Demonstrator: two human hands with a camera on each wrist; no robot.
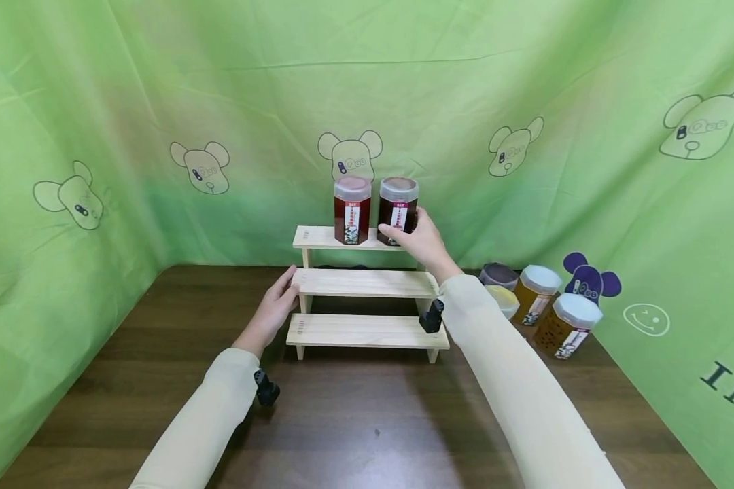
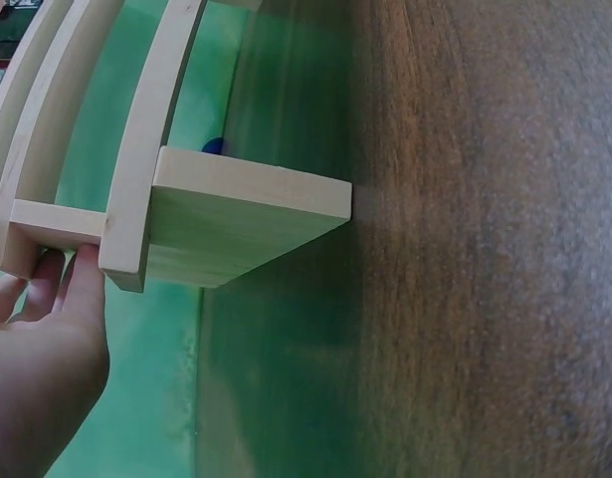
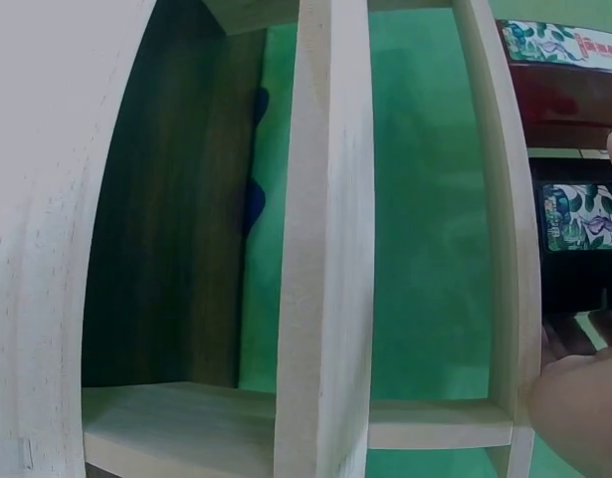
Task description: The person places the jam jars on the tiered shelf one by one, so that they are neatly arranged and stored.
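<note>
A three-tier wooden step rack (image 1: 361,330) stands on the table. My left hand (image 1: 274,305) holds the left end of its middle step; the left wrist view shows the fingers (image 2: 85,289) bent against the side support under that step. At the top right, my right hand (image 1: 427,241) grips a dark jar (image 1: 397,193), thumb across its front and fingers round its right side. The jar stands upright at the top step, its base close over the board. Just left of it a red jar (image 1: 352,214) with a pinkish lid sits on the same step.
Right of the rack stand several more jars, among them an amber jar (image 1: 533,299) and a speckled brown jar (image 1: 564,329), both white-lidded. My right sleeve (image 1: 514,367) partly covers that group. A green printed cloth (image 1: 269,102) hangs behind and beside the wooden table (image 1: 355,421).
</note>
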